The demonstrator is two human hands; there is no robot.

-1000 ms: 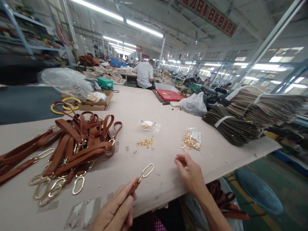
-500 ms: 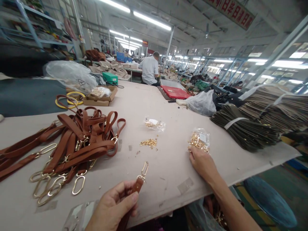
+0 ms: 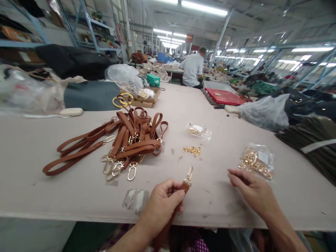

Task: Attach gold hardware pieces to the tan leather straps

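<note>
My left hand is closed round a brown leather strap near its end. A gold snap hook sticks out beyond the fingers, pointing away from me. Just in front of a clear bag of small gold hardware, my right hand has its thumb and fingertips pressed together; whatever they may hold is too small to make out. Between the hands, farther back, lie a loose heap of small gold pieces and a second clear bag with similar pieces.
A pile of brown straps with gold rings covers the table's left-middle. Behind it stands an open cardboard box. Dark stacked pieces lie at the right edge, a red folder farther back. A person in a light shirt sits beyond.
My right hand has drawn back from the bag of gold hardware towards me, fingertips pinched. My left hand still grips the strap. The view has swung left.
</note>
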